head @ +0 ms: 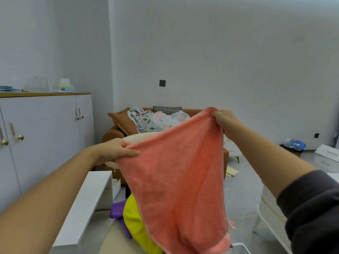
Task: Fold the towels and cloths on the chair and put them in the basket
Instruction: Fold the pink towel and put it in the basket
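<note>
Left grip [117,150], right grip [224,119], pink towel [179,173] hanging between

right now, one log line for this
pink towel: held up; left hand: grips edge; right hand: grips edge; yellow cloth: below

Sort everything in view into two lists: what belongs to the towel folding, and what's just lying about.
Job: coral-pink knitted towel, held by left hand and right hand; yellow cloth; purple cloth; cream chair.
Lying about: floral blanket on brown sofa; white cabinet; blue plastic bag.
</note>
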A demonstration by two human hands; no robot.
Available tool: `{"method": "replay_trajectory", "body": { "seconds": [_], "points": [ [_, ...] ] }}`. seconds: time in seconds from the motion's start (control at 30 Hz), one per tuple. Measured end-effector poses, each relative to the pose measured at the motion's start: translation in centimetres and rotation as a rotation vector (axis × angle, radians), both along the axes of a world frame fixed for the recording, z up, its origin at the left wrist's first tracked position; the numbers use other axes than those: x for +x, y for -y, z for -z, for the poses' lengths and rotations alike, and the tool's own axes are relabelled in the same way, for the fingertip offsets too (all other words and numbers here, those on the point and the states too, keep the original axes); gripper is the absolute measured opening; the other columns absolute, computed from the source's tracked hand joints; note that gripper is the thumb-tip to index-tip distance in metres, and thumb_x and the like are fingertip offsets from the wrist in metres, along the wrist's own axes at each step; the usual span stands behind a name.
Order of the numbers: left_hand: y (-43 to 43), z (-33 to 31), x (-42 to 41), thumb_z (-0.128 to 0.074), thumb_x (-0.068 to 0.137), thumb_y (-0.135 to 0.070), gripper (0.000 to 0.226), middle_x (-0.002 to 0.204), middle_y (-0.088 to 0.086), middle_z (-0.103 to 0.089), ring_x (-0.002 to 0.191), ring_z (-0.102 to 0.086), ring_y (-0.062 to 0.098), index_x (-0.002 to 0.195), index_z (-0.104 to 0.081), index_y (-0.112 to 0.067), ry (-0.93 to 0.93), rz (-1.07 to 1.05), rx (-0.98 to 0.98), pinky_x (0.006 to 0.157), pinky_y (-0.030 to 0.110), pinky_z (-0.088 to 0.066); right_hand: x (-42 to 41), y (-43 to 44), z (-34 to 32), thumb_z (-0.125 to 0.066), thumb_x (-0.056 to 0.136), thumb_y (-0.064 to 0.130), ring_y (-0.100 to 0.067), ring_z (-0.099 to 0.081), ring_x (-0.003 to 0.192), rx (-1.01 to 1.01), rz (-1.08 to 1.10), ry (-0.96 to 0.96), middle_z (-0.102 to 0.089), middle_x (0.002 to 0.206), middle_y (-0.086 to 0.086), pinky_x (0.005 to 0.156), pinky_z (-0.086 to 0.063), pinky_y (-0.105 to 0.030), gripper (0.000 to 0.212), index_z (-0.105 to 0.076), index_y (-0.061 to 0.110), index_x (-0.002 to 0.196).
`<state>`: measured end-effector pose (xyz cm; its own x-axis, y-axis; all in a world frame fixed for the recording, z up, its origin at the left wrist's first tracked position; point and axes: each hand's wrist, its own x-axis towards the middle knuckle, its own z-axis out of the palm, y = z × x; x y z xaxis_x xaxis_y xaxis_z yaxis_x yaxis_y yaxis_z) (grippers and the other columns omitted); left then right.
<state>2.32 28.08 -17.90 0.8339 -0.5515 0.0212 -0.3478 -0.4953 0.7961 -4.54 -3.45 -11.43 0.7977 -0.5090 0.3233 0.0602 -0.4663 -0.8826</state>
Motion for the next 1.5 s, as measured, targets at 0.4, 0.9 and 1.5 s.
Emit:
{"method": "replay_trajectory", "body": {
  "seconds": [0.4, 0.9, 1.5],
  "points": [
    [0.2, -11.2, -1.7, -0.037, 0.095, -0.018, 0.016, 0.080, 0.011, -0.054, 0.066, -0.049, 0.022, 0.081, -0.044, -0.016, 0.500, -0.407, 0.170, 0.055, 0.028, -0.044, -3.9, 1.6, -6.6, -0.052, 0.087, 0.022, -0.027, -0.058, 0.073, -0.220, 0.195, 0.124, -0.062, 0.077, -0.017, 0.067, -0.046, -0.035, 0.031, -0.067, -0.004, 0.079],
    [2.5, -21.8, -4.9, -0.042, 0.093, -0.010, 0.021, 0.090, 0.004, -0.070, 0.083, -0.069, 0.019, 0.096, -0.062, -0.017, 0.672, -0.571, -0.871, 0.077, 0.037, -0.058, -5.2, -0.1, -15.6, -0.043, 0.093, 0.015, -0.020, -0.071, 0.074, 0.005, 0.006, 0.581, -0.072, 0.080, -0.006, 0.081, -0.057, -0.044, 0.027, -0.065, 0.019, 0.078],
    [2.8, -21.9, -7.6, -0.050, 0.086, -0.010, 0.060, 0.137, 0.004, -0.046, 0.114, -0.052, 0.022, 0.141, -0.029, -0.020, 1.167, -0.533, -0.480, 0.085, 0.029, -0.045, -6.2, -2.5, -15.7, -0.036, 0.100, 0.017, -0.013, -0.059, 0.095, -0.362, 0.076, 0.765, -0.064, 0.103, 0.006, 0.083, -0.047, -0.027, 0.033, -0.065, 0.013, 0.115]
  ]
}}
